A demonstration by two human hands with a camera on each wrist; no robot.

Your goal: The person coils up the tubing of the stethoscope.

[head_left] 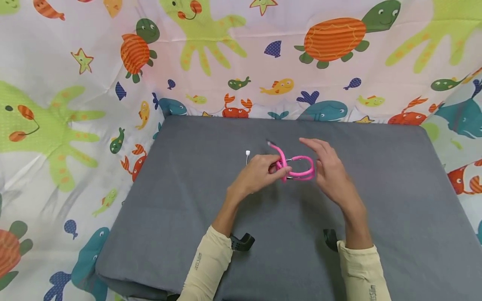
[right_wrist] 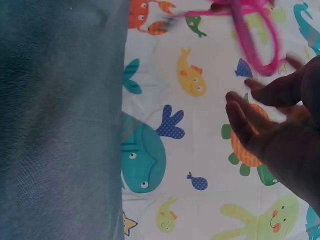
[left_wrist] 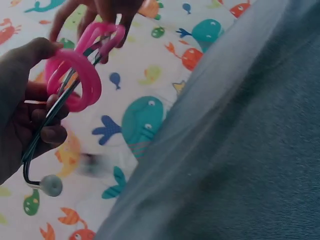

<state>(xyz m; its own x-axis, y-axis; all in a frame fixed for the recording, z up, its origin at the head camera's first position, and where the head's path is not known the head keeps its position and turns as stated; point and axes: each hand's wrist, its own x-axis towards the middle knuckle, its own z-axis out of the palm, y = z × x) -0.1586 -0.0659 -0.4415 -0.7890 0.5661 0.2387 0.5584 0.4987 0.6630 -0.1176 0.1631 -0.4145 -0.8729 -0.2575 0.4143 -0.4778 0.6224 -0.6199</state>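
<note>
A pink stethoscope (head_left: pixel 311 169) is wound into loops above the grey surface. My left hand (head_left: pixel 257 172) grips the coil at its left side, thumb and fingers round the tubing and metal tubes. A pale ear tip (left_wrist: pixel 51 185) sticks out below that hand in the left wrist view. One loose end of the pink tubing (head_left: pixel 278 150) points up and away. My right hand (head_left: pixel 333 175) is held just right of the loops, fingers extended. In the right wrist view, its fingers (right_wrist: pixel 242 117) are apart from the blurred tubing (right_wrist: pixel 272 42) and hold nothing.
The grey padded surface (head_left: pixel 180 188) lies beneath both hands. Behind it and at the sides hangs a white cloth (head_left: pixel 226 25) printed with sea animals. Dark wrist mounts (head_left: pixel 242 242) sit at the ends of the cream sleeves (head_left: pixel 208 263).
</note>
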